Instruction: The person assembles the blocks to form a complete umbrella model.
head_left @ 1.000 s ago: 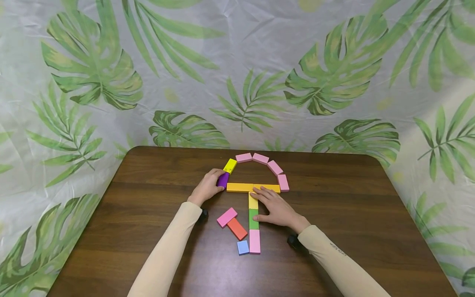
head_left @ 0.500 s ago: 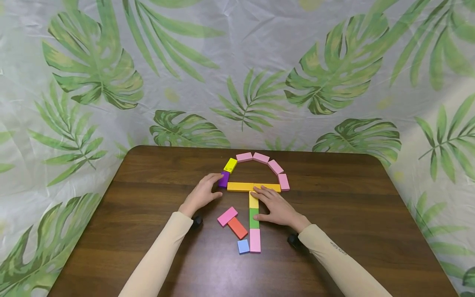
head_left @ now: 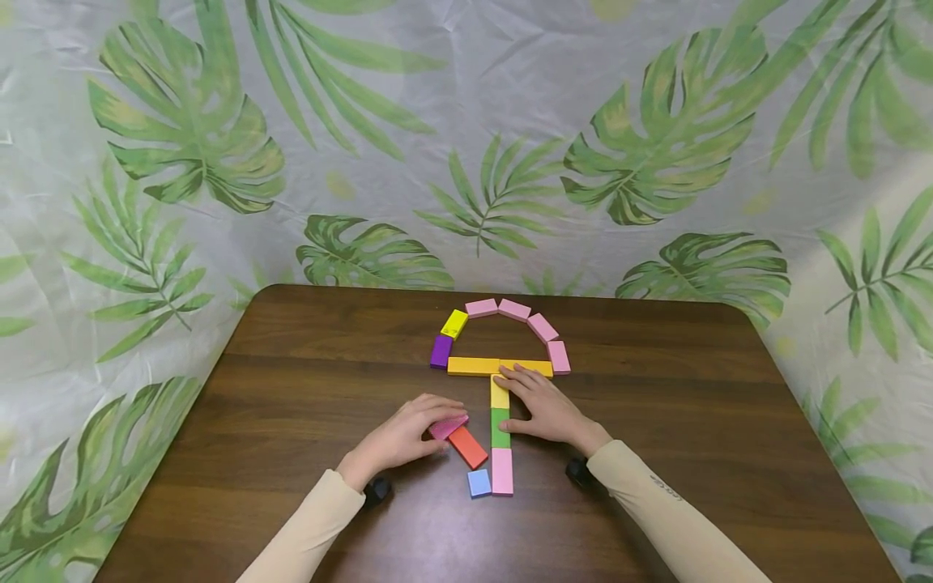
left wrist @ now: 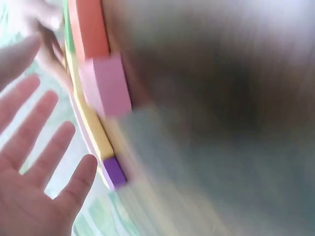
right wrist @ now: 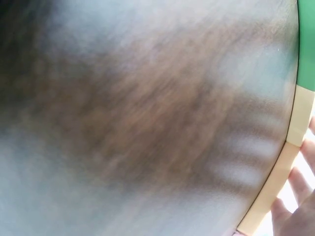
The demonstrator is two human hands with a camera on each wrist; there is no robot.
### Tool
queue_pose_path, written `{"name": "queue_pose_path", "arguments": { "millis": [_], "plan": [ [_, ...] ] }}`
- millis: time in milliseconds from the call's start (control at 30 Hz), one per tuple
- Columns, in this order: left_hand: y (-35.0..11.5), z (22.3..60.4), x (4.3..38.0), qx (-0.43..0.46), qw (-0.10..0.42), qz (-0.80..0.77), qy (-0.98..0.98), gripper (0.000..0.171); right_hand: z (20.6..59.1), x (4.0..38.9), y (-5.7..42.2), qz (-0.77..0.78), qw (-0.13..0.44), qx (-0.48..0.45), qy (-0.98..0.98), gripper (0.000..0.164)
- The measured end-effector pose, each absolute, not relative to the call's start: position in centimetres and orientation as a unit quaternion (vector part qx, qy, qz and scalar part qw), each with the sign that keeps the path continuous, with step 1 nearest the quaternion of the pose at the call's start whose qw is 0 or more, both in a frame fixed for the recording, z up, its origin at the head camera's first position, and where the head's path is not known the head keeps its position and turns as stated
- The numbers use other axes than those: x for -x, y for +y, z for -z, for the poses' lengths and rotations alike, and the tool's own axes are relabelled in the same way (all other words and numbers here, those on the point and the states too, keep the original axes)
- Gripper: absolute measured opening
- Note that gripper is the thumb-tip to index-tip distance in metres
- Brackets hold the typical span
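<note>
My left hand [head_left: 402,433] hovers at a loose pink block [head_left: 448,427], its fingers overlapping the block's top in the head view. In the left wrist view those fingers are spread and hold nothing, with the pink block [left wrist: 108,83] beyond them. A red block [head_left: 468,447] lies against the pink one. My right hand [head_left: 548,407] lies over the upright column, fingers extended across a pale yellow block [head_left: 499,393] and the thumb at a green block [head_left: 500,427]. Its fingertips reach the orange-yellow bar [head_left: 474,367] above the column.
An arch of pink blocks [head_left: 542,327], a yellow block [head_left: 455,324] and a purple block [head_left: 440,352] curves above the bar. A light pink block [head_left: 502,471] ends the column, with a blue block [head_left: 479,483] beside it. Everything lies on a dark wooden table [head_left: 656,389].
My left hand has let go of the purple block and moved down and toward the loose pink block. The right hand has stayed in place over the column.
</note>
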State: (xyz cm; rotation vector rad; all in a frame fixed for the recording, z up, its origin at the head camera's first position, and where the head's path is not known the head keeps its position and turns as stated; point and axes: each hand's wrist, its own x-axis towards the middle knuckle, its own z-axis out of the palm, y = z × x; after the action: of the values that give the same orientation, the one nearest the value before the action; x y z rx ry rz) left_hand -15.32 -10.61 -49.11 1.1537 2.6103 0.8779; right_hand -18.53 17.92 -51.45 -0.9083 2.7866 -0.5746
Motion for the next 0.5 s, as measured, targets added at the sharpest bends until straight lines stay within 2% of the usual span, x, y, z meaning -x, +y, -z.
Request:
{"name": "queue_pose_path", "arguments": {
  "millis": [167,500],
  "plan": [
    [-9.5,49.7,13.1,-0.443,0.082,-0.251,0.857,0.047,51.5,18.5,18.0,0.194,0.073,0.305,0.930,0.081],
    [-8.1,51.1,10.9,-0.474,0.022,-0.222,0.852,0.036,51.5,18.5,18.0,0.198,0.059,0.316,0.926,0.079]
  ]
}}
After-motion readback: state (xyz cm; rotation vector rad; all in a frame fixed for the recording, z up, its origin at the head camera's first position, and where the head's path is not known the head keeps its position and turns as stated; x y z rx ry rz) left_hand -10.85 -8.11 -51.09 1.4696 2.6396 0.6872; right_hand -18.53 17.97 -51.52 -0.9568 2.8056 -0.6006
